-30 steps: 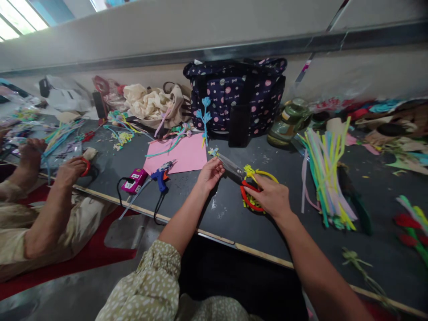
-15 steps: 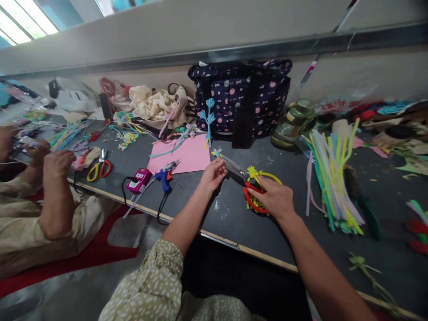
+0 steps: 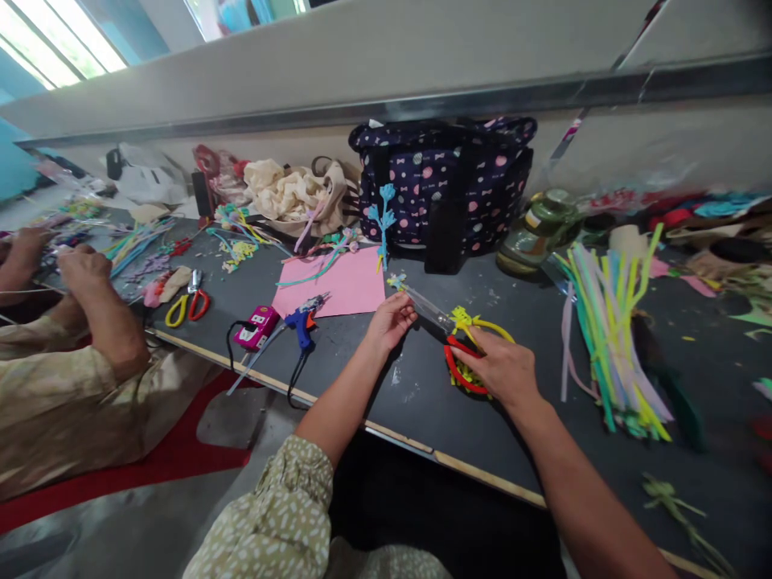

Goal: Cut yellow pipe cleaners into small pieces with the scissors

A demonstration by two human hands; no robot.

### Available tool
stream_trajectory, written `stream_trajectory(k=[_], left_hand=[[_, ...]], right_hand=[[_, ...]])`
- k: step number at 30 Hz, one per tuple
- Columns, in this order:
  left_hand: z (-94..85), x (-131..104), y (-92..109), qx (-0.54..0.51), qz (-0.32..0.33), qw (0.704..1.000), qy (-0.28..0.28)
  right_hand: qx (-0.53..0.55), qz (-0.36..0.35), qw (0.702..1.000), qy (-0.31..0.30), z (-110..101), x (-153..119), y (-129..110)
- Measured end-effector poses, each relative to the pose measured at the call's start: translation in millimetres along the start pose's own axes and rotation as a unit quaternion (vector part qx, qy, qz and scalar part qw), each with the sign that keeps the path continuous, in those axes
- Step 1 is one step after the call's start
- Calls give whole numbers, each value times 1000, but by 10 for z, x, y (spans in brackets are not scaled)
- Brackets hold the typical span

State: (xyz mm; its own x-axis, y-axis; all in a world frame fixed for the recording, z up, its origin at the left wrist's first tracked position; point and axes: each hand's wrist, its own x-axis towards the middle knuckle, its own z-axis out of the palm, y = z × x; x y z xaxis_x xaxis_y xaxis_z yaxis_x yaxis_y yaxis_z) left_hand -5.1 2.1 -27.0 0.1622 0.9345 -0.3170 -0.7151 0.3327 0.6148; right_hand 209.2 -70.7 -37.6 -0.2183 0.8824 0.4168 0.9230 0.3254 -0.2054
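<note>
My left hand [image 3: 391,323] is closed in a pinch by a small blue-and-yellow fuzzy pipe-cleaner piece [image 3: 396,281], which pokes out past the fingertips. In my right hand [image 3: 505,363] are scissors [image 3: 429,309] with one red and one yellow handle. Their blades point left, with the tips close to my left fingers; whether they touch the piece I cannot tell. Yellow fuzzy bits [image 3: 461,315] lie on the dark table around and beneath the scissors. Just beyond my left hand, a blue pipe-cleaner sprig [image 3: 383,219] stands upright in front of the bag.
A pink sheet [image 3: 355,281], a blue glue gun [image 3: 301,323] and a magenta power socket [image 3: 256,326] lie to the left. Behind stands a dotted bag [image 3: 404,173]. Pipe cleaners [image 3: 609,330] and a green jar [image 3: 534,233] are right. A co-worker's hands [image 3: 84,269] work far left.
The view has tilted slightly, so everything sits a little lower and further right. Both my hands keep nearly the same pose around the piece and scissors. The co-worker's arm has shifted.
</note>
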Motion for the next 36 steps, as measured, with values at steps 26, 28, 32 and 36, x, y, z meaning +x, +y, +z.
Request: stream_trajectory(k=[26,28,32,36], left_hand=[[-23,6,15,2,23,1000,13],[-31,11,10,5,26,1000,8],[-36,19,2,5,31,1000,-5],[-20,9,8,-2,29,1000,-11]], right_hand=[[-27,32,999,-20,-124,76,-90],[-34,27,999,-10,-85,54,-59],[-41,1,999,3,-24,22,-10],[-31,-9,999,10,-5,11,4]])
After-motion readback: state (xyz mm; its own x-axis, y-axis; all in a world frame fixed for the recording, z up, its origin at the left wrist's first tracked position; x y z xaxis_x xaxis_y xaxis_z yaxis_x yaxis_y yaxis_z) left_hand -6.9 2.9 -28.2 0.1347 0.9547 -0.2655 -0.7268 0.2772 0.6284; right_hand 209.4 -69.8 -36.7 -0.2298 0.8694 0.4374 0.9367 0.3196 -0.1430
